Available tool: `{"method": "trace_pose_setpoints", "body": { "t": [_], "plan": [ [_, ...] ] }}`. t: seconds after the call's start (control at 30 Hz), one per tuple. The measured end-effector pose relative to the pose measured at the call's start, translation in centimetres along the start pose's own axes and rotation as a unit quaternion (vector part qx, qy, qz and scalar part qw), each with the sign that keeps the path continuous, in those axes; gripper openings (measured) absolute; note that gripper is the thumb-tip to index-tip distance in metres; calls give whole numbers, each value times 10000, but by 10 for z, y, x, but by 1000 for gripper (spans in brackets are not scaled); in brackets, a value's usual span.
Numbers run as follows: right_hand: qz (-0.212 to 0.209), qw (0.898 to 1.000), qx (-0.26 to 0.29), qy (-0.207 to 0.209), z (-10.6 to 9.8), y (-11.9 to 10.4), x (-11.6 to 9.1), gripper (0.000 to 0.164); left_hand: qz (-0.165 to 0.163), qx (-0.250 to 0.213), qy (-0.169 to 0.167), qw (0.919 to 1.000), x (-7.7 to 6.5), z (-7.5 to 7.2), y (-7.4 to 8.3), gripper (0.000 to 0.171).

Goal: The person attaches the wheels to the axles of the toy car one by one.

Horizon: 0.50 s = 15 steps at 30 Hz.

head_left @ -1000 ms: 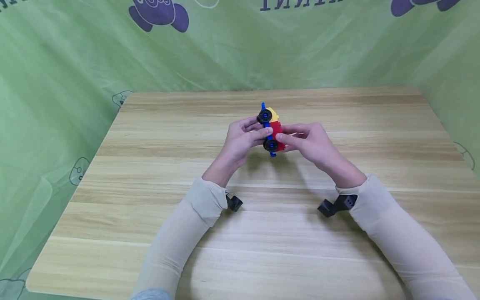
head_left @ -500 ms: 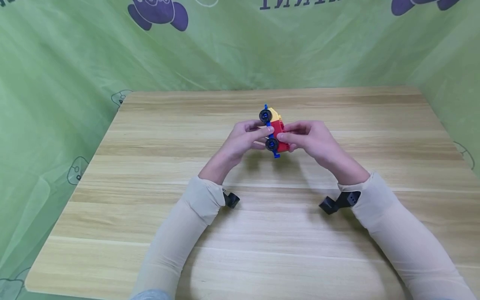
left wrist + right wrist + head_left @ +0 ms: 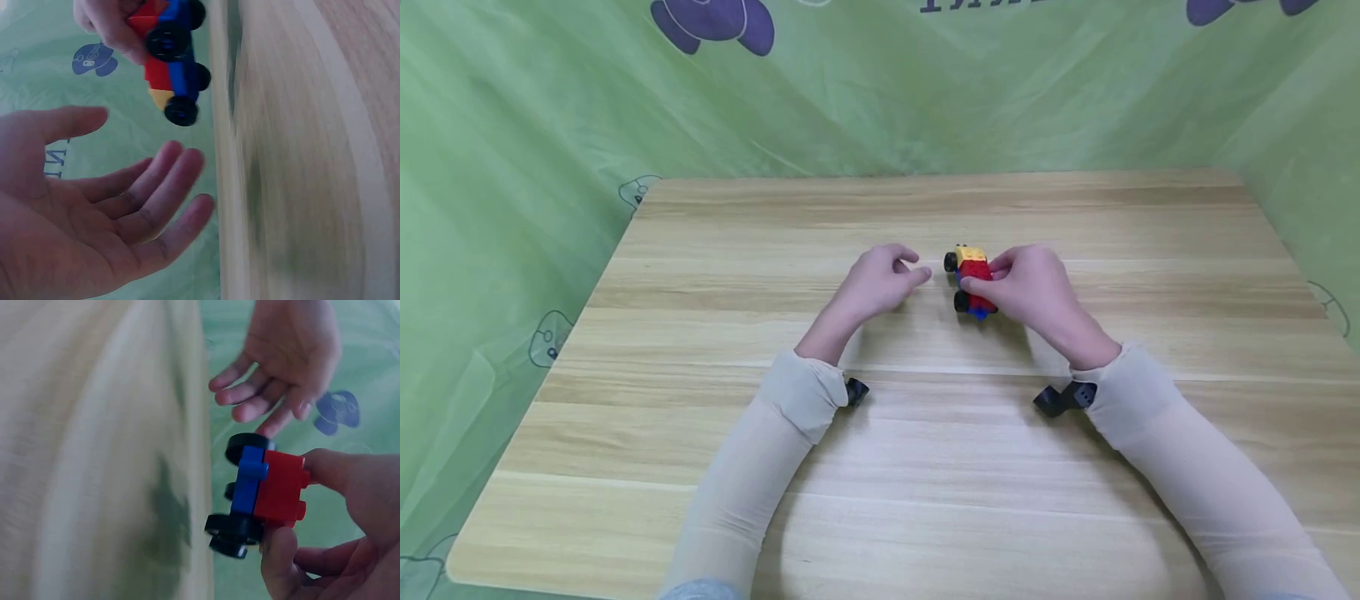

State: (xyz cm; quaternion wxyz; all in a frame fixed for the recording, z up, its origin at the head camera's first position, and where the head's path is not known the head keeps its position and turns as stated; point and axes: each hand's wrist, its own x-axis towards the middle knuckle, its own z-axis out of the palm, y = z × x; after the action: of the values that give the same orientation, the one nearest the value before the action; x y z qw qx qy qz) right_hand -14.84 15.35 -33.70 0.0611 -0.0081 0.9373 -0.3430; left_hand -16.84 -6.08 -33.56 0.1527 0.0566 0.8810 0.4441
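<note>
A small toy car of building bricks has a red and yellow body, a blue base and black wheels. My right hand pinches it by the red bricks between thumb and fingers. In the right wrist view the car is held above the table, wheels toward the tabletop. To its left, my left hand is apart from the car and holds nothing. The left wrist view shows that hand with its fingers spread and loosely bent, the blue base and wheels beyond the fingertips.
The wooden table stretches under both arms. A green curtain with purple printed figures hangs behind it and along the sides. Small black cameras sit on the wrists.
My left hand has let go of the car and drawn back to the left. My right hand has turned the car wheels-down and brought it slightly right.
</note>
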Motion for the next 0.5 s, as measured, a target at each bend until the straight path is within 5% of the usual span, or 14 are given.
{"method": "trace_pose_setpoints", "body": {
  "t": [0.1,0.5],
  "plan": [
    [-285,9985,-433,181,10,0,-2,46,83,737,-195,9971,-1,1,0,47],
    [-878,9912,-746,660,30,-1,-4,48,97,871,-454,9951,-3,4,2,49]
  ]
}}
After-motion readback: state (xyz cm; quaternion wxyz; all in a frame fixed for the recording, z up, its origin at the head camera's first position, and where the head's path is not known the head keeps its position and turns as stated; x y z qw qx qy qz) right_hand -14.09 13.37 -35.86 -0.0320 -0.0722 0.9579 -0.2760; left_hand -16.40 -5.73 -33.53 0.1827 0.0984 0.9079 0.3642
